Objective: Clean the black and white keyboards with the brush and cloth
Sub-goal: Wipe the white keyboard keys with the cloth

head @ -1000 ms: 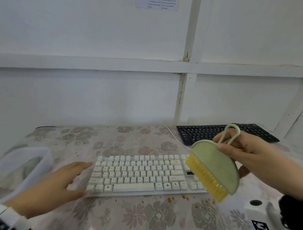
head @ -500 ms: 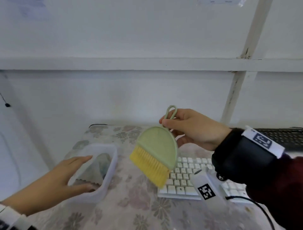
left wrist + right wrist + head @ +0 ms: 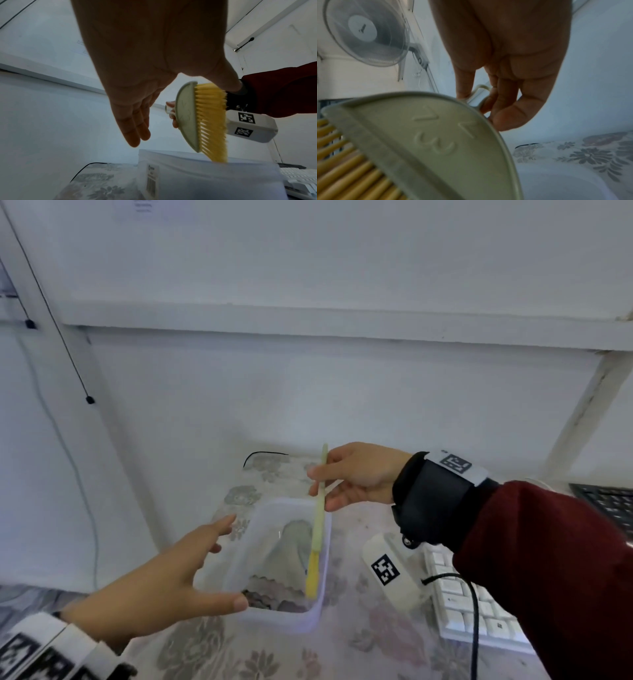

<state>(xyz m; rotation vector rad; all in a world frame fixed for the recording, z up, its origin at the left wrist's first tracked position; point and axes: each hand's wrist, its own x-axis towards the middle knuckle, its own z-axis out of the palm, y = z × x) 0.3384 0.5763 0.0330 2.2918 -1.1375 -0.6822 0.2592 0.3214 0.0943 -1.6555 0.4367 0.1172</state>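
Fingertips of the right hand (image 3: 356, 475) pinch the loop handle of the brush (image 3: 318, 529), thumb on one side and fingers curled against the other, and the brush hangs straight down from them. From the head view it shows edge-on, a thin pale green blade with yellow bristles (image 3: 312, 577) at the bottom, dipping into the clear plastic tub (image 3: 310, 619) right below the fingers. The right wrist view shows the grip close up: fingers (image 3: 498, 94) hooked round the loop, the green back of the brush (image 3: 436, 135) filling the foreground. That forearm comes in level from the right, dark red sleeve (image 3: 548, 570) and a black wrist strap behind the hand.

Over to the left hand (image 3: 164, 587): fingers straight and a little apart, thumb splayed, holding nothing. It reaches forward from the lower left with the palm turned toward the tub's near wall, thumb tip right at the rim; whether it touches I cannot tell. From the left wrist view the fingers (image 3: 135, 125) hang extended just beside the brush head (image 3: 202, 119), not touching it.

Inside the tub, under the bristles, lies a grey cloth (image 3: 274, 587) with a scalloped edge. To the right of the right wrist sits the white keyboard (image 3: 469, 607) on the floral tablecloth (image 3: 359, 648); farther right, at the frame edge, the black keyboard (image 3: 613, 505).
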